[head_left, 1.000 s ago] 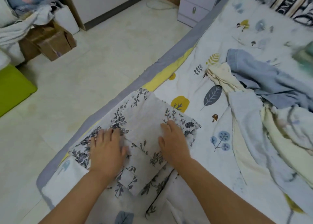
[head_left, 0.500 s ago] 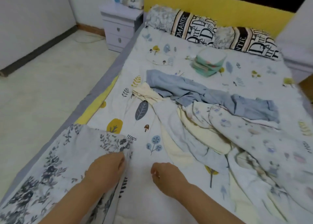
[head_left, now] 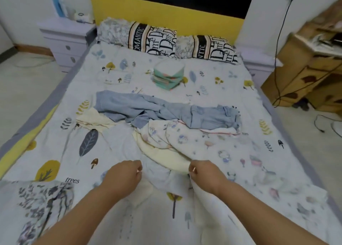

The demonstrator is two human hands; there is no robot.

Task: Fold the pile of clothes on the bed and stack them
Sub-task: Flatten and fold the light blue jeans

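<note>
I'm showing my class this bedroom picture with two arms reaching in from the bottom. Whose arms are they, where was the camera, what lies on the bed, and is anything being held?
No machine here: a person wears a camera on the head, so you see their own arms. The left hand and right hand each pinch a pale garment at the near end of an unfolded pile. Behind it lie blue jeans and a printed cloth on the bed. A folded floral cloth lies near left; a folded green stack sits by the pillows.
</note>
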